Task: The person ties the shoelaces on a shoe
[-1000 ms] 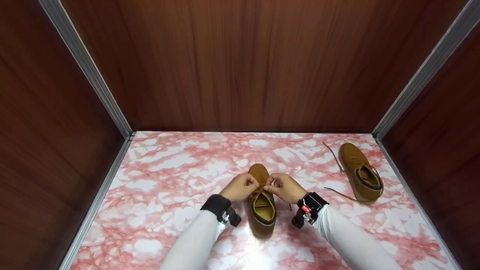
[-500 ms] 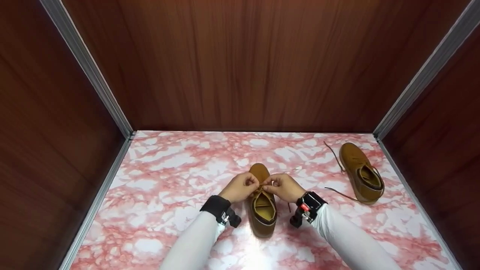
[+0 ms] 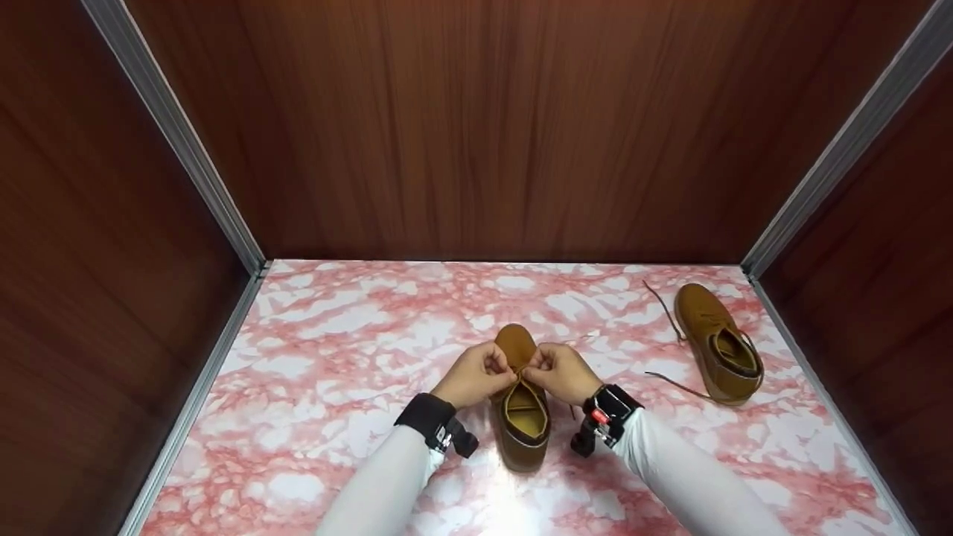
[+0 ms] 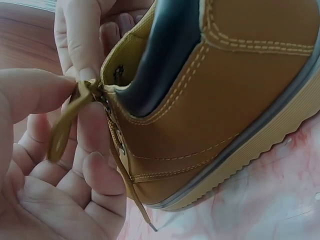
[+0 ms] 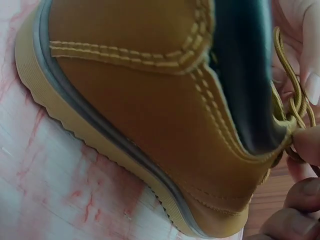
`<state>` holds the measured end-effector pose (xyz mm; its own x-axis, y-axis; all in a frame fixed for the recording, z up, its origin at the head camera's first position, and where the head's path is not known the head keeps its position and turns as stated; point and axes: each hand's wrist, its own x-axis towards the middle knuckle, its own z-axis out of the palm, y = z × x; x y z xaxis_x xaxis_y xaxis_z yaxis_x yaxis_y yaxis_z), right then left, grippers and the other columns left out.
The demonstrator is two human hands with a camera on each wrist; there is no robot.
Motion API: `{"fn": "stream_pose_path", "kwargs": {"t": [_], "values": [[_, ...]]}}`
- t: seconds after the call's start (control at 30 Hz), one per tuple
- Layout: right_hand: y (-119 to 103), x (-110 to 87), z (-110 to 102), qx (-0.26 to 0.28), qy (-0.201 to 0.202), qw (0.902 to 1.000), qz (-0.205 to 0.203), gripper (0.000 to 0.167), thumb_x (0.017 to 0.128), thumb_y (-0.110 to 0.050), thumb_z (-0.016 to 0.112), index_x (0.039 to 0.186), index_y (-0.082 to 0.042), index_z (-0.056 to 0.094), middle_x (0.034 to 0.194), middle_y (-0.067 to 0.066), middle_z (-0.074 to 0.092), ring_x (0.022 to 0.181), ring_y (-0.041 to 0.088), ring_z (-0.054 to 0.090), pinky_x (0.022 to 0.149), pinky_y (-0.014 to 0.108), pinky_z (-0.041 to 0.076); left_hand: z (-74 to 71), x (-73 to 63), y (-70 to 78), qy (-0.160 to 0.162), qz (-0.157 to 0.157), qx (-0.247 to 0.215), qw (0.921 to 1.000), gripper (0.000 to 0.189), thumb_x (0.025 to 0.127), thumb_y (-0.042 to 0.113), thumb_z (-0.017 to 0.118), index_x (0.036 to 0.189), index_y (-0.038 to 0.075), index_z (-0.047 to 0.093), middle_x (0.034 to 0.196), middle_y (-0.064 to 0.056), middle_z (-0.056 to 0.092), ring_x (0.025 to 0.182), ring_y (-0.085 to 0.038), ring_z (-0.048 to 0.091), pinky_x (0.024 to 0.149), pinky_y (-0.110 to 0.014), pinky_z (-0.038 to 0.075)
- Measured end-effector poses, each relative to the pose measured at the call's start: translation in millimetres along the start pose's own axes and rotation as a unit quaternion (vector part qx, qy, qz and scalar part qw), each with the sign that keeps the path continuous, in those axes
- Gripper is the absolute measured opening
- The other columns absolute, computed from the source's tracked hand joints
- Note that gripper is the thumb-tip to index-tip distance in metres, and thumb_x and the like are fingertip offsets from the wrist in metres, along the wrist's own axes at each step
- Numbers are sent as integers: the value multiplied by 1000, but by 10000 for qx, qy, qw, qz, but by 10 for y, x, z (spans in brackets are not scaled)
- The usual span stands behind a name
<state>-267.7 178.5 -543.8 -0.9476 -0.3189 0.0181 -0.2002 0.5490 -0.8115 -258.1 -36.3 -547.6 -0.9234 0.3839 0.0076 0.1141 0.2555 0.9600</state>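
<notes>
A tan lace-up shoe (image 3: 523, 455) stands in the middle of the floor panel, toe pointing away from me. Over its tongue my left hand (image 3: 474, 376) pinches the shoelace (image 4: 62, 127) between thumb and fingers, a loop of lace hanging down. From the other side my right hand (image 3: 566, 374) pinches the lace at the knot, fingertips right beside those of the left. In the right wrist view, thin lace strands (image 5: 286, 60) rise by the collar. One lace end hangs along the shoe's side in the left wrist view. The fingers partly hide the knot.
A second tan shoe (image 3: 707, 320) stands at the right, its laces (image 3: 674, 383) loose on the pink and white marbled surface (image 3: 335, 327). Dark wood panels (image 3: 476, 134) with grey metal edge strips (image 3: 186, 141) enclose the back and both sides.
My right hand has shifted slightly left, and its fingertips have drawn closer around the knot. The left hand stays nearly in place over the lacing. Both shoes stand where they were.
</notes>
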Motion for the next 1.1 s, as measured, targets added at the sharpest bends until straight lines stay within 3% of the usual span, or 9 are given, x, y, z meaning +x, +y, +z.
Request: {"fn": "stream_pose_path", "kwargs": {"t": [0.3,0.57,0.73,0.93,1.03,1.1], "values": [[6,-22,61,-31,151,9999,1,20,92,-11,74,80,-8,58,66,-7,53,58,5,48,52,17,38,43,-43,-26,201,158,-139,9996,24,86,7,82,91,-5,61,93,-14,77,74,-5,65,65,-18,51],[54,-44,-27,350,-550,9979,-29,14,95,-12,72,98,-1,63,70,-6,56,59,3,49,52,17,39,54,-66,-51,218,104,-256,9994,25,86,5,81,92,-8,60,93,-18,78,75,-5,68,69,-17,53],[57,-70,-102,609,-844,9945,101,18,94,-7,66,109,3,67,79,2,64,63,5,53,54,18,43,46,-64,-71,201,86,-352,9991,22,87,5,79,90,-5,60,90,-14,77,78,-6,69,71,-18,54],[63,-87,-108,612,-746,9953,31,14,99,-9,66,108,3,70,87,17,72,65,8,56,54,18,45,34,-61,-107,288,47,-461,9985,18,89,5,77,87,1,59,74,3,63,70,-5,60,63,-16,49],[75,-81,-81,572,-601,9965,-110,12,100,-10,68,103,1,70,85,18,73,66,11,59,55,18,48,28,-61,-105,260,-7,-624,9977,17,90,4,75,89,2,59,73,2,62,67,-8,59,62,-18,50],[79,-74,-63,562,-509,9970,-178,12,99,-11,70,99,1,70,86,17,73,67,12,62,59,22,54,26,-59,-101,224,-87,-732,9970,14,92,5,73,92,2,60,77,-6,69,69,-11,63,65,-23,55]]}}
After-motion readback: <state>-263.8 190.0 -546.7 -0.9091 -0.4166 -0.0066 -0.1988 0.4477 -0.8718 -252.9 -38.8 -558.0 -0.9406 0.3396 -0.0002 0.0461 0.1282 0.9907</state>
